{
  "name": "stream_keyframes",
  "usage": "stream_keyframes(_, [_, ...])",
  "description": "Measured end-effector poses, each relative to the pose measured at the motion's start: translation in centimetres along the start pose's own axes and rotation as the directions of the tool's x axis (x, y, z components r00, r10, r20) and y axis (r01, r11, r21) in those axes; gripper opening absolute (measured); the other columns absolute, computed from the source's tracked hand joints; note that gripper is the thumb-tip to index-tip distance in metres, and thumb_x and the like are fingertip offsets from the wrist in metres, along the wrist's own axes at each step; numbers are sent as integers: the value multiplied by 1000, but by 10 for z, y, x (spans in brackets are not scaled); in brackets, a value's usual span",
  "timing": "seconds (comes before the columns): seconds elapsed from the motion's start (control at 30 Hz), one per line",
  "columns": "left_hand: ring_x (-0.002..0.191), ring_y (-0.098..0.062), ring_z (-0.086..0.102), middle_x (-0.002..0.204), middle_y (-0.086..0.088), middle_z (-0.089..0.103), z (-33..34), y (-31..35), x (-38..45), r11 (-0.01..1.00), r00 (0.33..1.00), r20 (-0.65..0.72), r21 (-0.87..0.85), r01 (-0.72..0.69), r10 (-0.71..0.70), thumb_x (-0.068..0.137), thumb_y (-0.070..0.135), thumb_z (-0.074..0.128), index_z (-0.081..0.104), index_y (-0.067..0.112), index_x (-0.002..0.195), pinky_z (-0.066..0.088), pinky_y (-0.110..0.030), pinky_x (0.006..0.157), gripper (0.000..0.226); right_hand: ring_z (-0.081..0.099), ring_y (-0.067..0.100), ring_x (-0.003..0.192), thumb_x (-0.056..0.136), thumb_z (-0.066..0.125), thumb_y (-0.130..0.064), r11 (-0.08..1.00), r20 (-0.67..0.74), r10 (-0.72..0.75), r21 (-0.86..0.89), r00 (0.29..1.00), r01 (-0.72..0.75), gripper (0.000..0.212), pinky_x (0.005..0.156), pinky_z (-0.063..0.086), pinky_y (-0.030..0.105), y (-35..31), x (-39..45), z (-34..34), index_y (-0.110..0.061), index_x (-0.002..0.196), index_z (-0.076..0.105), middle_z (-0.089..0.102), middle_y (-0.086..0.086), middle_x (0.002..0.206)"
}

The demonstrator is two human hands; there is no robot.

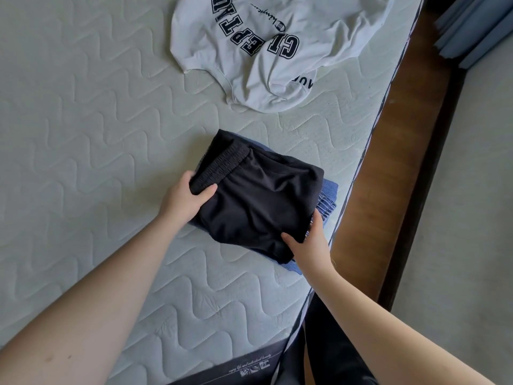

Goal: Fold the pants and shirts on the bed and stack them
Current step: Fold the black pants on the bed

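Folded black pants (258, 195) with an elastic waistband lie on top of folded blue jeans (329, 194) near the right edge of the mattress. My left hand (186, 197) grips the black pants at their left side, thumb on top beside the waistband. My right hand (308, 243) grips their near right corner, thumb on top and fingers underneath. Only a strip of the jeans shows at the right and the near edge. A white shirt (266, 45) with black block letters lies crumpled and unfolded at the far side of the bed.
The quilted pale mattress (83, 134) fills the left and the middle. Its right edge runs diagonally beside a brown wooden bed frame (402, 151). Beyond lies a pale floor (466, 218), with blue fabric (472, 26) at the top right.
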State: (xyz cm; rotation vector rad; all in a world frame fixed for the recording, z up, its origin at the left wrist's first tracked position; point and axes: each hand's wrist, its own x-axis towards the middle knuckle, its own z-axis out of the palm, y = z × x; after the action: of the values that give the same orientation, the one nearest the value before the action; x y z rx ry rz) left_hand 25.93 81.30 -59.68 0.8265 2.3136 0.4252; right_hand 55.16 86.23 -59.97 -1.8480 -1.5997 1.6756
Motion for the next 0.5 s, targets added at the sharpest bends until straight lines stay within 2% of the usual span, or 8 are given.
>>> stream_keyframes(0.1, [109,-29,59,121,-3,62,11,-3,-8,997,997,38,31,70,-71,80,59,66,45,22,133,47,-36,84,68,60,10,100,81,77,-30,998,-31,3,-56,1000,-5,84,79,43,24,2,2,-5,-33,147,25,56,-12,126])
stream_keyframes(0.2, [117,-30,53,128,-6,56,9,7,-7,991,996,-86,133,-13,24,79,57,67,43,22,136,46,-44,96,71,63,2,85,82,74,-40,999,-86,13,-48,996,-17,77,68,45,19,-2,13,-16,-32,146,31,59,-18,108])
stream_keyframes(0.27, [119,-32,50,129,-9,54,4,20,0,986,985,-151,156,-64,88,81,58,65,43,21,138,42,-45,100,71,59,-5,84,85,70,-45,1000,-116,22,-7,993,-23,71,68,42,15,-7,25,-26,-31,145,34,56,-23,100])
stream_keyframes(0.33, [120,-31,49,129,-9,54,1,35,9,981,975,-148,126,-145,163,84,56,63,47,19,137,40,-45,102,67,56,-8,87,89,65,-46,1000,-129,19,10,991,-17,66,72,42,17,-14,38,-34,-31,146,35,54,-26,98])
stream_keyframes(0.4, [120,-28,50,129,-7,54,2,50,19,968,968,-84,115,-224,235,85,55,63,48,17,136,40,-44,103,65,57,-5,90,91,62,-46,1000,-126,15,22,992,-13,63,82,46,25,-23,51,-38,-34,146,35,56,-24,99])
stream_keyframes(0.5, [117,-21,52,130,-4,51,3,69,35,981,982,-24,48,-187,188,80,61,65,45,21,136,44,-41,100,71,61,8,100,91,59,-50,998,-93,33,47,995,-29,60,94,51,38,-36,69,-37,-42,145,32,60,-13,108])
